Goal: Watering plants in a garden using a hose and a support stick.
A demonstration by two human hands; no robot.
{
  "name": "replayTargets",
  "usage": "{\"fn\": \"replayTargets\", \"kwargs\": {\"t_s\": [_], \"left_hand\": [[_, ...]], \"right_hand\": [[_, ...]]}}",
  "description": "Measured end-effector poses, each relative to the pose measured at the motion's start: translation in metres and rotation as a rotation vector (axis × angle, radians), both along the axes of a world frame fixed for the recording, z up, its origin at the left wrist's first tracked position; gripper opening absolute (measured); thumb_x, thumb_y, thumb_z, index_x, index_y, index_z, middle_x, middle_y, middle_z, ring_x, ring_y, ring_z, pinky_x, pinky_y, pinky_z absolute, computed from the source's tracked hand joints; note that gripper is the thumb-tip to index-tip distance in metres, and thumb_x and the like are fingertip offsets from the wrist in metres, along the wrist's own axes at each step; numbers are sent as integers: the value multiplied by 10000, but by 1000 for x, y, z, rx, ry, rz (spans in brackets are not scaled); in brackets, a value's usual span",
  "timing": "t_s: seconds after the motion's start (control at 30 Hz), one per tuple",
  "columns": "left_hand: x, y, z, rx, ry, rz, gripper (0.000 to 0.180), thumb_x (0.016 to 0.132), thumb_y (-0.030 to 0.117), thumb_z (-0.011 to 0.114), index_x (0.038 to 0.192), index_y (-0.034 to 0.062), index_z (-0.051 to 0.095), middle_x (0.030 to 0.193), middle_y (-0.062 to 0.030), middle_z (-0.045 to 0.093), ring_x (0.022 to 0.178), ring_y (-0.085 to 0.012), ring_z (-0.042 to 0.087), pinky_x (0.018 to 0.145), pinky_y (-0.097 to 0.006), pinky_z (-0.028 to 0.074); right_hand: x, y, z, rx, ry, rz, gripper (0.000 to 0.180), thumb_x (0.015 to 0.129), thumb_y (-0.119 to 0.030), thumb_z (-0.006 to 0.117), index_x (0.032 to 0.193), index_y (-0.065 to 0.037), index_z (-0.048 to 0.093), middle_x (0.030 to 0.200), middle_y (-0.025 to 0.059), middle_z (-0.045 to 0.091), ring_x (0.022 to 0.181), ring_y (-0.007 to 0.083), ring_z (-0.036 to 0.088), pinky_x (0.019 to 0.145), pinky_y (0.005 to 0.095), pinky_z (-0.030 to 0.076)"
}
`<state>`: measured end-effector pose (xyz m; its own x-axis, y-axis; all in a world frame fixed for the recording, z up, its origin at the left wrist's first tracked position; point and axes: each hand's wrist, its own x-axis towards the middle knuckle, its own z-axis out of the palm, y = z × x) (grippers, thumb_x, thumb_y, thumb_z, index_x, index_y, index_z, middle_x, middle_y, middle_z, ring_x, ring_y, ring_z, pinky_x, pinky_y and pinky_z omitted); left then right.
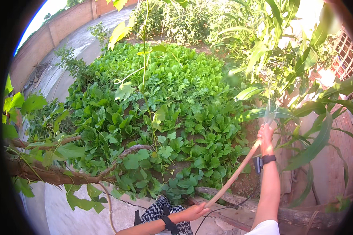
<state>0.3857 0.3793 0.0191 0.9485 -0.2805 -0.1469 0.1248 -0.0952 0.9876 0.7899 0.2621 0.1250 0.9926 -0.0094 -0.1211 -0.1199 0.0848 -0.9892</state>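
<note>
A tan hose [234,177] runs slantwise between my two hands. My right hand [266,135], stretched forward at the right, is closed around its front end. Clear water [270,111] sprays out just past those fingers, among long corn leaves [259,113]. Low in the middle, my left hand [195,212] is wrapped round the hose farther back. Leafy green vegetables [176,90] fill the bed to the left of the spray. Bands circle both wrists, and a small dark box [257,164] with a cable hangs by my right wrist.
A thick vine branch [66,177] with broad leaves crosses at the left. A thin vine stem [144,74] rises in front of the bed. Weathered boards [302,216] edge the bed nearby. A brick wall [66,27] and a lattice fence [349,58] stand farther off.
</note>
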Motion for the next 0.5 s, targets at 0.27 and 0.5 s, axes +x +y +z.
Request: {"fn": "replayTargets", "kwargs": {"t_s": [0.27, 0.5], "left_hand": [[1, -15, 8, 48, 107, -33, 296, 864, 311, 353, 876, 16, 328, 592, -201, 454, 562, -357, 487, 515, -401, 370], [1, -23, 7, 25, 44, -56, 309, 863, 332, 352, 891, 25, 327, 613, -199, 468, 594, -349, 502, 537, -397, 380]], "right_hand": [[2, 7, -2, 0, -27, 75, 209, 807, -214, 359, 750, -27, 436, 511, -31, 339, 375, 62, 324, 326, 202, 258], [3, 9, 7, 34, 9, 31, 200, 794, -196, 361, 739, -16, 430, 489, -18, 334, 352, 75, 313, 300, 209, 249]]}}
